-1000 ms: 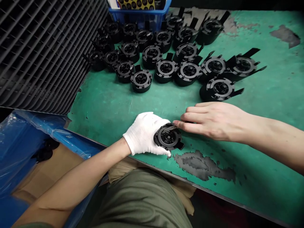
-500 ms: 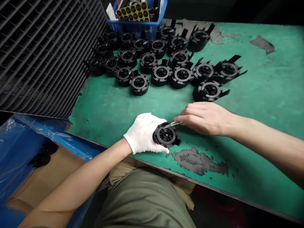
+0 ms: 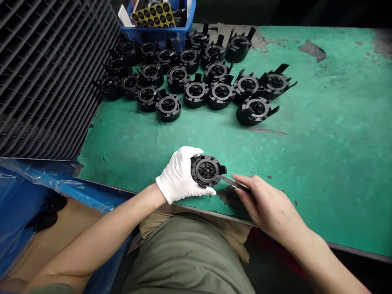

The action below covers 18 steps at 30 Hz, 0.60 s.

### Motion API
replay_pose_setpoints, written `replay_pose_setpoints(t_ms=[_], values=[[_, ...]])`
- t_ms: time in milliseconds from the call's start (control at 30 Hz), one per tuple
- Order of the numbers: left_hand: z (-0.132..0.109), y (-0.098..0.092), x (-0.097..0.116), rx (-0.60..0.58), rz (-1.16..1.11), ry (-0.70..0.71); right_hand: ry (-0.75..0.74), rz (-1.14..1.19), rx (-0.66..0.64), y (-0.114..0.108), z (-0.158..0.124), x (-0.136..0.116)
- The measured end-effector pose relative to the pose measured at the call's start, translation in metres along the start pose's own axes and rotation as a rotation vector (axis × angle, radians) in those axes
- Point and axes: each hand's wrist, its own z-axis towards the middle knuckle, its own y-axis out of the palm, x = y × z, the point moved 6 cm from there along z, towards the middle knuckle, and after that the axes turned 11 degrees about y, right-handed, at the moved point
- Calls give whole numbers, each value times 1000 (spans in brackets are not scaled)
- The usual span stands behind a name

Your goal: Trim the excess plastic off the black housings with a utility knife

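My left hand (image 3: 180,175), in a white glove, grips a round black plastic housing (image 3: 206,170) by its left side. The housing's ribbed, ringed face is turned up, and a short tab sticks out on its right. Bare and closed, my right hand (image 3: 266,200) pinches a slim pointed metal blade (image 3: 230,181). The blade's tip reaches the lower right of the housing's face; whether it touches is too fine to tell. My right fingers cover the rear end of the blade.
Several similar black housings (image 3: 196,93) stand across the back of the green table (image 3: 321,163). Behind them is a blue bin (image 3: 183,34) with a yellow sticker sheet (image 3: 153,16). A black slatted stack (image 3: 45,81) rises at left, above a plastic-lined box (image 3: 70,228).
My right hand and the blade have swung from the housing's upper right to its lower right. The held housing has turned in my left hand, and the view has shifted.
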Motion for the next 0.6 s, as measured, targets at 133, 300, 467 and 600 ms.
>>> replay_pose_setpoints(t_ms=[133, 300, 467, 600], values=[[-3, -1, 2, -89, 38, 24, 3, -83, -10, 1, -2, 3], [-6, -4, -3, -27, 10, 102, -28, -176, 12, -1, 4, -3], [-10, -1, 0, 8, -5, 165, -18, -220, 13, 5, 10, -15], [-4, -2, 3, -13, -30, 197, -30, -237, 7, 4, 16, -19]])
